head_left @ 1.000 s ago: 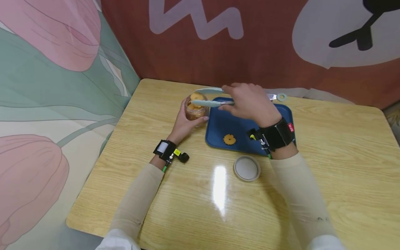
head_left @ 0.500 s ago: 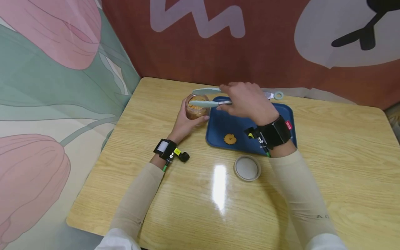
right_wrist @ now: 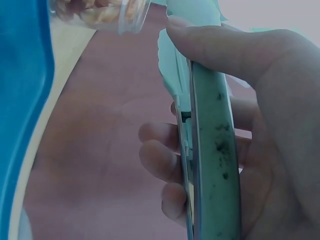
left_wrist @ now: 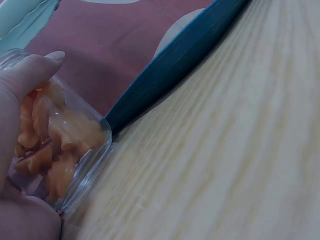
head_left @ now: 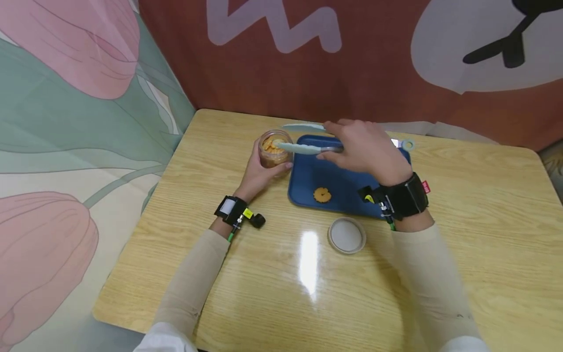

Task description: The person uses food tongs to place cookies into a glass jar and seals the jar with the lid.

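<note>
Landmark: blue tray [head_left: 347,195], lying on the wooden table [head_left: 246,274] toward its far edge.

Left of the tray, just off its near-left corner: left hand [head_left: 257,171], fingers curled round a clear glass jar [head_left: 274,149]. Jar stands upright on the table, just beside the tray's left rim, lid off, filled with orange cookies [head_left: 271,145]. The left wrist view confirms the thumb pressed on the jar wall and the tray rim close behind the glass.

Above the tray's far-left part: pale green tongs [head_left: 303,146], held roughly level. The two arms are spread; the nearer tip sits over the jar mouth, the farther arm runs behind it. No cookie visible between the tips.

Over the tray's far half: right hand [head_left: 367,149], thumb and fingers clasped round the tongs' arms. The right wrist view shows the thumb on top of one arm and the fingers wrapped below.

On the tray, near its front rim: one flower-shaped cookie [head_left: 322,194], lying flat, alone.

In front of the tray, on bare table, near its front edge: round lid [head_left: 347,235], lying flat.
</note>
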